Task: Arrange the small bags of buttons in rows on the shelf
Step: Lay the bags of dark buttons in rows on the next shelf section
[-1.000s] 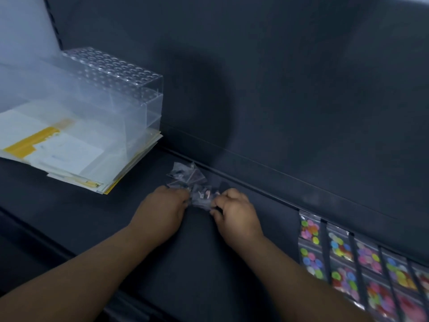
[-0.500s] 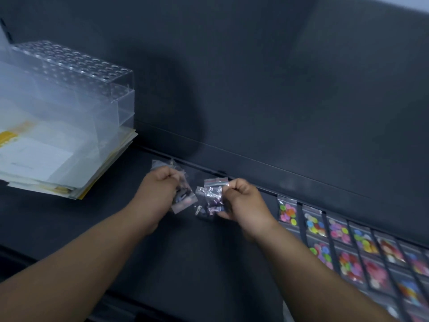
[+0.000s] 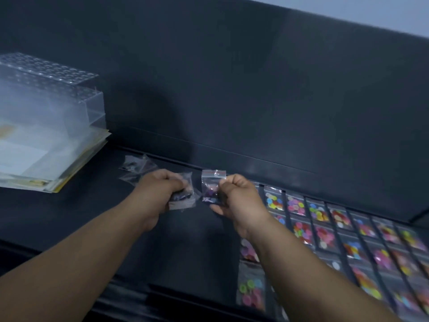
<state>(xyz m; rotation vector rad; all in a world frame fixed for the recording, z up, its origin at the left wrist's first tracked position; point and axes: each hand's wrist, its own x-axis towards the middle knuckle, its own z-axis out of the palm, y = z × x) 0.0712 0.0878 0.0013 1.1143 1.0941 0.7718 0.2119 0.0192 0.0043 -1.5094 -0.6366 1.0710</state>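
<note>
Clear zip bag: one small bag (image 3: 212, 183) of dark purple buttons stood upright at frame centre, just above the shelf (image 3: 185, 252).
Right hand: right hand (image 3: 236, 196) pinched that bag at its right edge, thumb against curled fingers.
Left hand: left hand (image 3: 160, 189), left of centre, had its fingers curled round a bunch of clear bags (image 3: 184, 201), squeezed together; count not readable.
Change: a second earlier both hands sat together on one heap. Half a second earlier they had begun to part. Now they were apart, each with its own share, and the view had swung right to show more of the rows.
Meaning: judged that one bag had been singled out of the stock for laying down. Placement not yet done.
Rows: laid bags of coloured buttons (image 3: 320, 228) filled the lower right in columns, the leftmost just right of the right hand. Next free place judged to be left of these.
Loose stock: a few clear bags (image 3: 137, 166) lay on the shelf up and left of the left hand.
Left edge: perforated acrylic box (image 3: 51, 89) on a paper stack (image 3: 58, 173).
Hidden: right forearm covered part of the leftmost column. Rows ran off the right and bottom edges. Lower right was blurred. Fingertips of both hands were out of sight.
</note>
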